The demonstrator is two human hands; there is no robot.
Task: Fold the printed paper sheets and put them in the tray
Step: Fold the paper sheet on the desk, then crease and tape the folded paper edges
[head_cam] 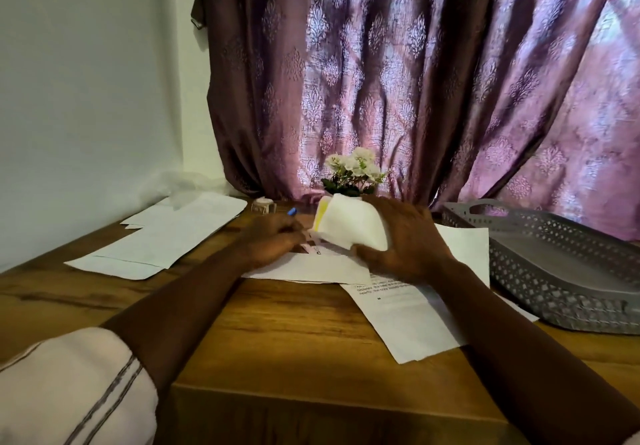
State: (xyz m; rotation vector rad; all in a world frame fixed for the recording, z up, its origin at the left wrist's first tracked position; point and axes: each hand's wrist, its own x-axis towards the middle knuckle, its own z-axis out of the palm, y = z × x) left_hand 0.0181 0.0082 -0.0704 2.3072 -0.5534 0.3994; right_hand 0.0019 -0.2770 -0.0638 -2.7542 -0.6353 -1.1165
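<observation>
White folded paper (349, 224) sits lifted above the desk (277, 323), left of the grey tray (568, 271), clasped in the right hand (405, 236) fingers. The left hand (273, 240) rests curled on a flat sheet (311, 268); its grip is unclear.

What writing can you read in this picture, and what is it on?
None can be read for sure.
Sheet under the right hand: a few printed lines, too blurred.
Folded paper in that hand: yellow patch, no legible words.
Sheets at left: print too faint.
</observation>
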